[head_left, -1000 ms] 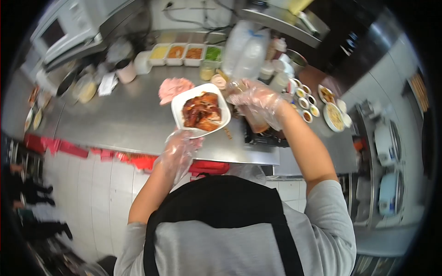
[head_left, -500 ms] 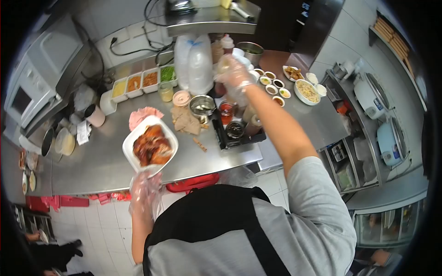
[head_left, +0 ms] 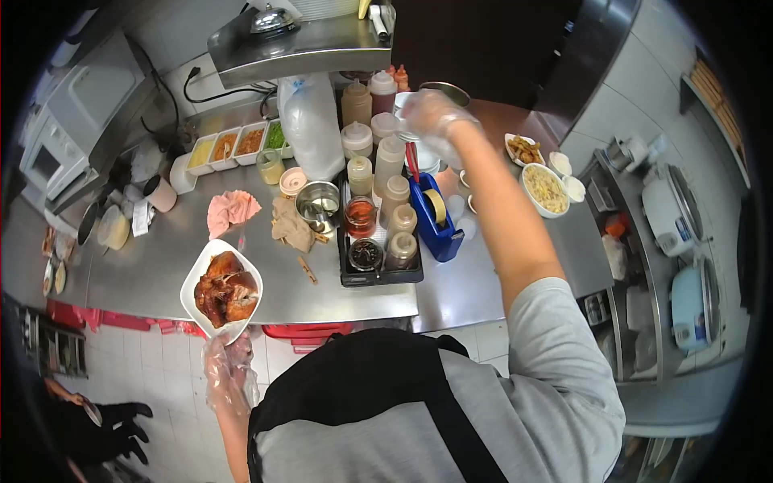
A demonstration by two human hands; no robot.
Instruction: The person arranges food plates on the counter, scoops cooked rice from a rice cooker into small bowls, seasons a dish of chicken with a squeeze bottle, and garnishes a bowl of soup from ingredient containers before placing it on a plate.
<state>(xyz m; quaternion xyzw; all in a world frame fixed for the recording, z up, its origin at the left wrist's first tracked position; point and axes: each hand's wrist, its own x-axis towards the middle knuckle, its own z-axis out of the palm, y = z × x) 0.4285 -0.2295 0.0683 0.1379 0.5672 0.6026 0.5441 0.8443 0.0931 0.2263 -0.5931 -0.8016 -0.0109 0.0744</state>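
My left hand [head_left: 231, 369], in a clear plastic glove, grips the near corner of a white square dish [head_left: 190, 291]. Glossy browned roast meat [head_left: 228, 288], perhaps poultry, fills the dish, which is held over the counter's front edge. Reaching far forward, my gloved right hand [head_left: 439, 121] is above white bowls [head_left: 425, 161] and beside several squeeze bottles [head_left: 385, 127]. Motion blur smears its fingers, so their closing does not show. Below that hand stands a blue tape dispenser [head_left: 435, 217]. A black tray [head_left: 380, 276] of bottles and sauce jars lies to its left.
Containers of toppings [head_left: 225, 146] line the back left. A pink cloth [head_left: 233, 211], a brown cloth [head_left: 291, 227] and a steel pot [head_left: 317, 201] lie mid-counter. A noodle bowl [head_left: 545, 191] sits at right. A steel shelf [head_left: 302, 48] overhangs the back; another person's arm [head_left: 64, 392] shows lower left.
My left hand and the dish have shifted left and slightly down in view. My right hand has moved slightly right; the tape dispenser and more bottles now show. The whole view has also shifted.
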